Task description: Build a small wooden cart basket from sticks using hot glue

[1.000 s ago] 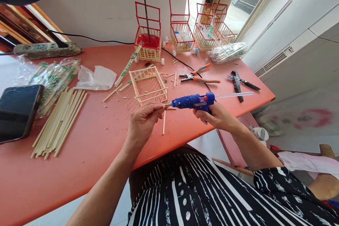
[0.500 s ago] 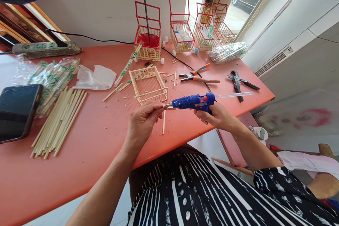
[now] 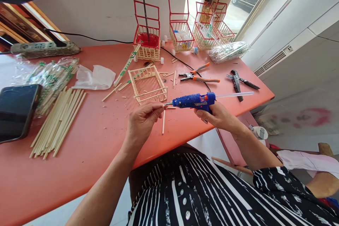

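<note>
My right hand (image 3: pixel 214 114) is wrapped round the handle of a blue glue gun (image 3: pixel 194 101), with a clear glue stick (image 3: pixel 234 95) poking out of its back. The nozzle points left, at the fingertips of my left hand (image 3: pixel 144 118). Thumb and forefinger of that hand are pinched together on a small piece, mostly hidden, whose kind I cannot make out. Just beyond my left hand, an open frame of thin wooden sticks (image 3: pixel 136 84) rests on the table. A loose stick (image 3: pixel 163 123) lies below the nozzle.
On the orange table (image 3: pixel 66 176) are pliers (image 3: pixel 197 77), black cutters (image 3: pixel 237 84), a pile of sticks (image 3: pixel 59 123) and a phone (image 3: pixel 18 113). Along the back stand small stick carts (image 3: pixel 147 51) with red handles. A power strip (image 3: pixel 45 49) lies at the back left.
The glue gun's nozzle has drawn very slightly right from my left fingertips. Both hands otherwise hold nearly the same place, and the view has shifted a little.
</note>
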